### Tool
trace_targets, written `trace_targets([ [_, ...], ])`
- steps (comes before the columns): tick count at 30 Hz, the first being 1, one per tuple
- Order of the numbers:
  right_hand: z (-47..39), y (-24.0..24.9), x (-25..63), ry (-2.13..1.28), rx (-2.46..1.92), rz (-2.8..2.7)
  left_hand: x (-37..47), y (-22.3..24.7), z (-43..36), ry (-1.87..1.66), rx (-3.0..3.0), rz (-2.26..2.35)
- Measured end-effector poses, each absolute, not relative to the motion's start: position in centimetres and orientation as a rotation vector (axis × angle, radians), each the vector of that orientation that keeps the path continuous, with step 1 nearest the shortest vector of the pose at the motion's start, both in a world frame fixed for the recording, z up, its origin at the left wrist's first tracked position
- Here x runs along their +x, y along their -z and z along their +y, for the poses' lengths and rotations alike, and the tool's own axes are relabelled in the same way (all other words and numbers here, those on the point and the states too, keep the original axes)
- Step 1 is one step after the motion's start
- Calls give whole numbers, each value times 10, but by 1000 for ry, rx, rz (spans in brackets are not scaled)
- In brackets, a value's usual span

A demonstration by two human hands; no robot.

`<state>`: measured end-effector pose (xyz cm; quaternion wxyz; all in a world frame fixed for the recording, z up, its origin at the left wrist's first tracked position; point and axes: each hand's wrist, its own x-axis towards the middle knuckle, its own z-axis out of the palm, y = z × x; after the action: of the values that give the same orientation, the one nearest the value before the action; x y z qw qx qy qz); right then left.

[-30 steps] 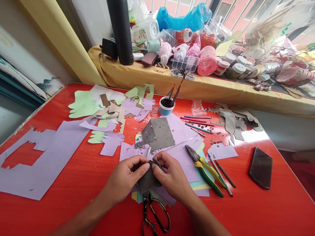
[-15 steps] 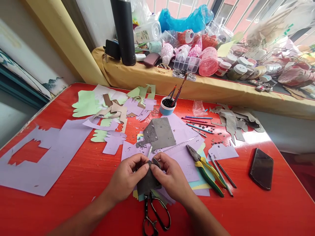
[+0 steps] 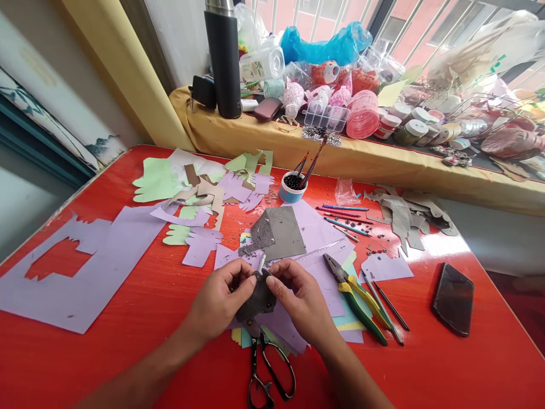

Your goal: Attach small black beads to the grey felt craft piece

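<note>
Dark piece point(image 3: 254, 301) tilted at lower centre, baring more of the scissors point(image 3: 254, 352).
Left hand point(image 3: 217, 298) and right hand point(image 3: 300, 295) pinch its upper edge; apparently, handling continues.

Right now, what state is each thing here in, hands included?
Bare left hand: pinching a dark grey flat piece
Bare right hand: pinching it too
Black-handled metal scissors: lying, blades partly hidden
Green-and-yellow-handled metal pliers: lying unheld
Black rectangular phone: flat, screen dark
Blue-and-white round tub: upright, open, brushes inside
Black cylindrical flask: standing upright
Large purple paper sheet: flat, hole cut
</note>
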<state>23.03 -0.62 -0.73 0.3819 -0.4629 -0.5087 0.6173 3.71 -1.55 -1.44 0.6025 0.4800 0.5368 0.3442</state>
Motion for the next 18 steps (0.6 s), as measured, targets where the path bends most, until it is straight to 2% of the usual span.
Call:
trace_targets([
  [18, -5, 7, 235, -1583, -1202, -1332, 40, 6, -12, -787, 1222, 1295],
])
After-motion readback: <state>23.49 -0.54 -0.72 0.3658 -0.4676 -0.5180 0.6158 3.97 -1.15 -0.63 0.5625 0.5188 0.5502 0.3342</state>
